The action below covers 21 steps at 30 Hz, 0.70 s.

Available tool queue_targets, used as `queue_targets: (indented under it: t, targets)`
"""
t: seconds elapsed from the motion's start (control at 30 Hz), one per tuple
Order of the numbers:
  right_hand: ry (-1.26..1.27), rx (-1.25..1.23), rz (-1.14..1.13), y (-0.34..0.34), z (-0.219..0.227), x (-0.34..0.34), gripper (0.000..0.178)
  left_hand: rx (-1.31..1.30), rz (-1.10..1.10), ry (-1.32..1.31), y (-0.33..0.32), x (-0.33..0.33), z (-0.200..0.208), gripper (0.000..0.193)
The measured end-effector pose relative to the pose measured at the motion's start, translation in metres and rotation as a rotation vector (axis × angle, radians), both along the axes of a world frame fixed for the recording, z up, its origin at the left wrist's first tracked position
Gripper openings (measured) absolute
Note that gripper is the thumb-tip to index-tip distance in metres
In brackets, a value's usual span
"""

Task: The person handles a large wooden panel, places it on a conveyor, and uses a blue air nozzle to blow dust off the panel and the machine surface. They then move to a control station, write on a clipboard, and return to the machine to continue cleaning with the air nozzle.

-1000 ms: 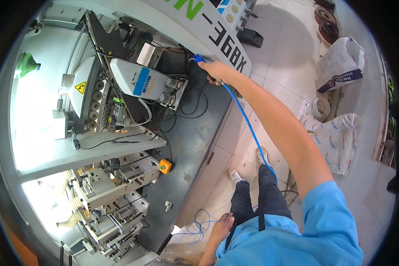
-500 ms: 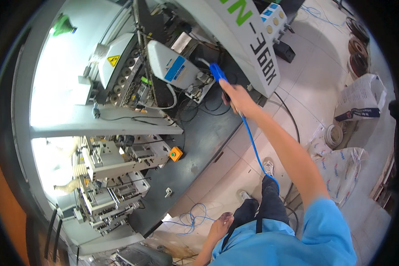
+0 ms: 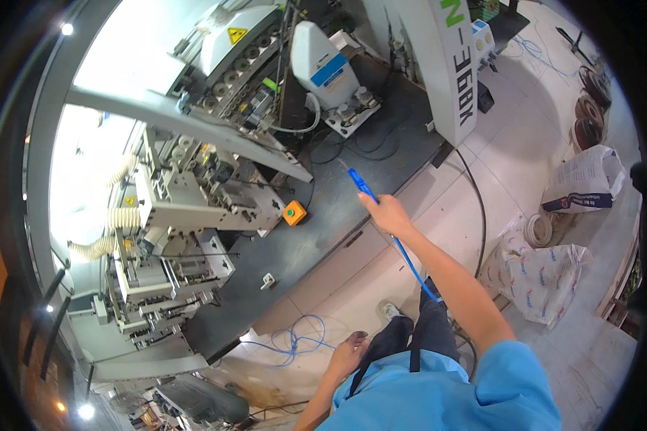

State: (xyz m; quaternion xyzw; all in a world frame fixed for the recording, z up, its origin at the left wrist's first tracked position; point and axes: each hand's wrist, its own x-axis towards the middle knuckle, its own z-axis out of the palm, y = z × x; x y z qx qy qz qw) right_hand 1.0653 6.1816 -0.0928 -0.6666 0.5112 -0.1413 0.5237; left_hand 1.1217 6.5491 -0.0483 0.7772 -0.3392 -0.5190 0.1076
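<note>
My right hand [image 3: 386, 213] is wrapped round a blue air blow gun [image 3: 359, 182], whose thin nozzle points away from me over the dark machine bed [image 3: 316, 237]. From the gun's lower end a blue air hose [image 3: 412, 264] runs back toward my leg. Down beside my thigh, my left hand [image 3: 347, 355] hangs with loosely bent fingers apart and nothing visible in it. Beyond the nozzle stands a white-covered machine unit [image 3: 323, 68] with a blue label. An orange box with a green button [image 3: 294, 212] sits on the bed, left of the gun.
White machine assemblies [image 3: 194, 208] with ribbed hoses [image 3: 126, 218] fill the left side. A small white part [image 3: 267, 281] lies on the bed. Coiled blue hose [image 3: 292, 345] and a black cable [image 3: 482, 215] cross the floor. Sacks [image 3: 535, 280] stand at the right.
My right hand has drawn the blow gun back from beside the white-covered unit, toward me and the bed's near edge. The view has shifted too. My left hand stays low by my thigh.
</note>
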Motion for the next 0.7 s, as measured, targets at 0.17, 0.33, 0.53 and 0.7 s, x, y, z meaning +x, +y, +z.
queue_targets:
  t: [0.17,0.33,0.53,0.7]
  targets:
    - [0.002,0.189,-0.02,0.003,-0.017,0.036,0.082,0.042,0.011,-0.027,0.069,0.012,-0.011,0.044]
    - [0.015,0.127,-0.049,-0.062,-0.011,0.081,0.081,0.052,0.128,0.013,0.111,0.016,-0.023,0.044]
    - [-0.124,0.329,-0.1,-0.121,-0.03,0.116,0.066,0.028,0.248,-0.057,0.117,0.009,-0.026,0.044]
    - [-0.167,0.462,-0.063,-0.147,-0.038,0.125,0.064,0.036,0.332,-0.031,0.094,-0.006,-0.02,0.044]
